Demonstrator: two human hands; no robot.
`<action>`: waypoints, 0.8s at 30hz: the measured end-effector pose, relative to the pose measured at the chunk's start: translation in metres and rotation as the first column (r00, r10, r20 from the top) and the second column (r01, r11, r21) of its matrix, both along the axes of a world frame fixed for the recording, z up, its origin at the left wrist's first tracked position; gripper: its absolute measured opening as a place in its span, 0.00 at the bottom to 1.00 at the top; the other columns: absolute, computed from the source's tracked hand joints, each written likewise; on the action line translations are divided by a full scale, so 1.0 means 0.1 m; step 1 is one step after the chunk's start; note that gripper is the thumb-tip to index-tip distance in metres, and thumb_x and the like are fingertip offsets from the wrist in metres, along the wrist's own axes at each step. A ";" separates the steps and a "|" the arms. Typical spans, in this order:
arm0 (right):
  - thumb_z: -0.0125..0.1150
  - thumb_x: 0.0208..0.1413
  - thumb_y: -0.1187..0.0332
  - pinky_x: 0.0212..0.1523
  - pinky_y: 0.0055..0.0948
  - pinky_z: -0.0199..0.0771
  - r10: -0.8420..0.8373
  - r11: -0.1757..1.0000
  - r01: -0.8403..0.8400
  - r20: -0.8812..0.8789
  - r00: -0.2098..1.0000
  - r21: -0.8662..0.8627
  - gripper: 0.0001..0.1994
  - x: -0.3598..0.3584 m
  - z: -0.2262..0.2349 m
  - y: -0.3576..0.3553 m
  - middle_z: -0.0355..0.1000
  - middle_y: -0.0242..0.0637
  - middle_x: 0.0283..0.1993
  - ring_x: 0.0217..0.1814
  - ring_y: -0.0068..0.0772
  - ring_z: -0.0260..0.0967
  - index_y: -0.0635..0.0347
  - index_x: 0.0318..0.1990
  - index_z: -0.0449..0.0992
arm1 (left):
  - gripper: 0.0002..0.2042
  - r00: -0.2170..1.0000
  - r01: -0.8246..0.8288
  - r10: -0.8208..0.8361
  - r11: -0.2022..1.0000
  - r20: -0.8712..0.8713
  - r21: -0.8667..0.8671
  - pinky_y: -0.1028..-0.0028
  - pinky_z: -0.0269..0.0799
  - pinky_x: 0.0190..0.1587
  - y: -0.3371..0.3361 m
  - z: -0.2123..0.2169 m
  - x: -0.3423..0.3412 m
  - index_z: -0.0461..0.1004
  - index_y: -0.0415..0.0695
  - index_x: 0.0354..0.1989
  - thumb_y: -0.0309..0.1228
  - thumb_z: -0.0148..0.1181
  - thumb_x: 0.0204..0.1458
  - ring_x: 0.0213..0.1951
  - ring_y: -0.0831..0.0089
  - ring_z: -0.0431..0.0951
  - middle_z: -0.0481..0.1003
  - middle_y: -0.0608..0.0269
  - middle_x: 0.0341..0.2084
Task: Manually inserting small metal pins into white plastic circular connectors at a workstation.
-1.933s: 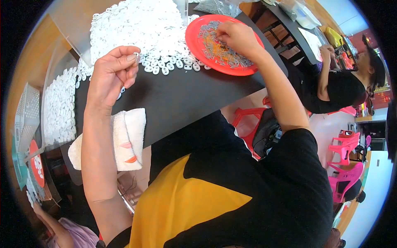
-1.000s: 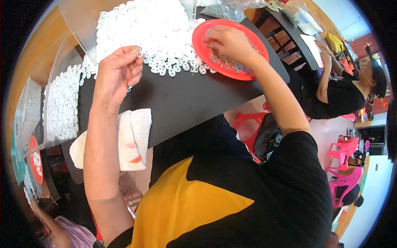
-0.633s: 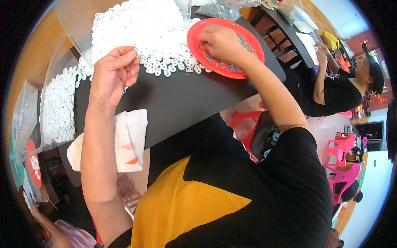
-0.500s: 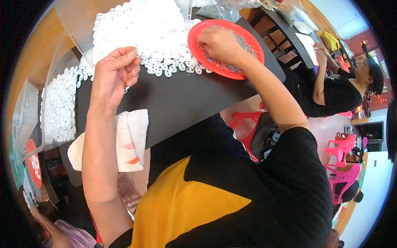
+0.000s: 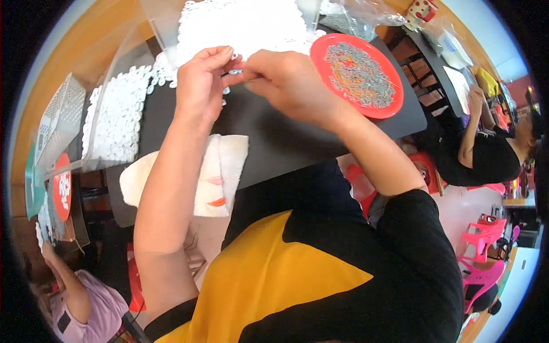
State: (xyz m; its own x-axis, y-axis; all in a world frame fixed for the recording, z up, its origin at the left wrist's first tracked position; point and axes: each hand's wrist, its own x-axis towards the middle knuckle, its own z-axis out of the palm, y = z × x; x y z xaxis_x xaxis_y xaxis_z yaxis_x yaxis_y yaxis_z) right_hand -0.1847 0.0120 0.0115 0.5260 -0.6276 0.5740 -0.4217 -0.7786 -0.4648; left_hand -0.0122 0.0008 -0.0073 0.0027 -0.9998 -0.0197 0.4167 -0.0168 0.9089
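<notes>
My left hand [image 5: 200, 86] is closed, thumb and fingers pinching a small white two-holed plastic piece [image 5: 234, 55] whose edge shows at the fingertips. Close against it, my right hand [image 5: 289, 86] has its fingers pressed together; whatever they hold is hidden and too small to name. Beyond both hands a large heap of white two-holed plastic pieces [image 5: 240, 26] covers the table. To the right lies a red plate [image 5: 393, 103] full of small grey metal pins or screws [image 5: 357, 71].
A folded cream towel [image 5: 234, 157] lies on the dark table's [image 5: 280, 143] near edge. Clear plastic panels flank the heap, with another stack of white pieces [image 5: 117, 120] at left. Co-workers sit at right [image 5: 480, 148] and lower left [image 5: 91, 297]. Plastic bags lie at the back.
My right hand has left the red plate and moved left to meet my left hand. The view has shifted, so the table sits farther right in it.
</notes>
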 end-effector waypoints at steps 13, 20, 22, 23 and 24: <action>0.58 0.46 0.79 0.29 0.31 0.71 -0.031 0.999 0.033 0.202 0.979 -0.006 0.04 0.74 -0.05 0.05 0.73 0.40 0.25 0.26 0.40 0.73 0.60 0.30 0.75 | 0.15 0.806 0.165 -0.095 0.984 -0.584 0.069 0.56 0.70 0.54 -0.07 0.02 0.25 0.62 0.31 0.48 0.30 0.51 0.60 0.49 0.49 0.74 0.72 0.46 0.42; 0.57 0.46 0.79 0.29 0.34 0.71 -0.085 0.993 0.097 0.157 0.984 -0.071 0.05 0.76 -0.07 0.09 0.73 0.39 0.29 0.29 0.43 0.73 0.59 0.32 0.74 | 0.13 0.845 0.108 -0.022 0.985 -0.534 0.131 0.58 0.72 0.51 -0.06 0.03 0.23 0.63 0.33 0.46 0.30 0.52 0.59 0.47 0.53 0.75 0.72 0.51 0.40; 0.57 0.47 0.79 0.31 0.35 0.72 -0.159 0.977 0.156 -0.005 0.987 -0.147 0.07 0.75 -0.08 0.13 0.72 0.39 0.33 0.32 0.44 0.73 0.57 0.33 0.74 | 0.12 0.838 0.117 -0.015 0.981 -0.545 0.154 0.58 0.73 0.51 -0.07 0.00 0.23 0.64 0.34 0.45 0.30 0.53 0.59 0.46 0.54 0.76 0.72 0.51 0.39; 0.57 0.47 0.79 0.31 0.35 0.72 -0.157 0.977 0.155 0.000 0.988 -0.145 0.07 0.74 -0.08 0.13 0.72 0.39 0.33 0.32 0.44 0.73 0.57 0.33 0.74 | 0.11 0.850 0.098 -0.006 0.984 -0.526 0.146 0.60 0.72 0.51 -0.06 -0.01 0.21 0.66 0.35 0.42 0.32 0.53 0.59 0.45 0.57 0.76 0.73 0.53 0.38; 0.57 0.47 0.79 0.32 0.36 0.72 -0.154 0.972 0.149 -0.011 0.988 -0.182 0.07 0.74 -0.09 0.13 0.72 0.39 0.34 0.33 0.45 0.73 0.57 0.34 0.74 | 0.11 0.862 0.078 0.003 0.987 -0.507 0.138 0.62 0.71 0.51 -0.06 -0.03 0.19 0.69 0.36 0.38 0.33 0.53 0.59 0.44 0.60 0.76 0.75 0.54 0.38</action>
